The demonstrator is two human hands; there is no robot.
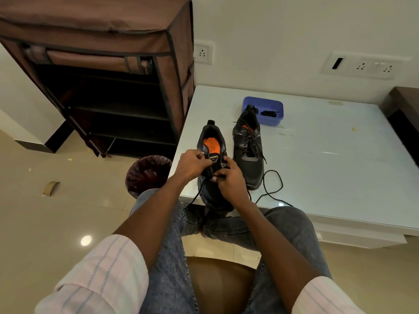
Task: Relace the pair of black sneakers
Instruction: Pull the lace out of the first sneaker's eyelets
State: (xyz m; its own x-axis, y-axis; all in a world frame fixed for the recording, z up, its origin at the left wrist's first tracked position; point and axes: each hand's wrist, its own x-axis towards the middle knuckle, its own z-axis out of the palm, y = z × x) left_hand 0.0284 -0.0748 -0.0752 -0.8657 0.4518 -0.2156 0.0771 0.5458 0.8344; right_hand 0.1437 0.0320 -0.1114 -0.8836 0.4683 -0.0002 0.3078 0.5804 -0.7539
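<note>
Two black sneakers stand on the white table point(328, 159). The left sneaker point(212, 141) sits at the near edge, its orange insole showing. My left hand point(192, 163) grips its left eyelet side. My right hand point(229, 180) pinches the black lace point(273, 184) over the tongue; the lace loops across the table to the right, and another strand hangs off the near edge at the left. The right sneaker point(248, 150) stands beside it, laced, with loose ends on top.
A blue tray point(263, 109) with black laces in it sits behind the sneakers. A brown fabric shoe rack point(113, 75) stands to the left, a dark waste bin point(147, 173) at the table corner. My knees in jeans are under the table edge.
</note>
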